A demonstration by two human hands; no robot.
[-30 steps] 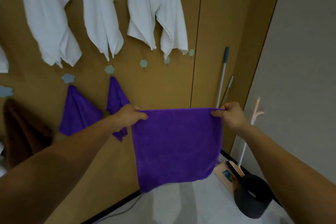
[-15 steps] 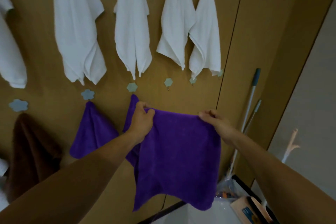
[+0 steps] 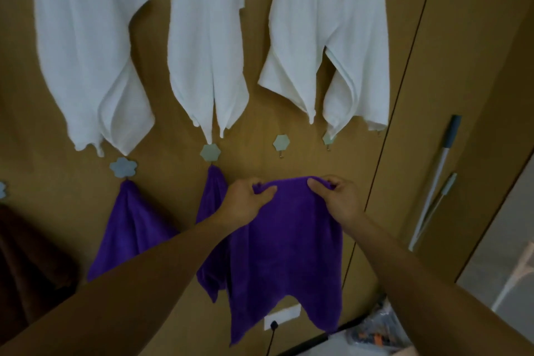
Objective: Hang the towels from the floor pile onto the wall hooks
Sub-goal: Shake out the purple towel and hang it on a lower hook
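Purple microfibre towel hangs just below the free grey-green hexagonal wall hook, not yet hooked. Left hand and right hand pinch its bunched top edge. Left of hook: hung purple towels. Above: white cotton towels. Floor pile out of view, so remainder unknown.

The scene is being lit dimly and evenly; faint shadows are being cast beside the white towels, and straight lines are being bowed at frame right.
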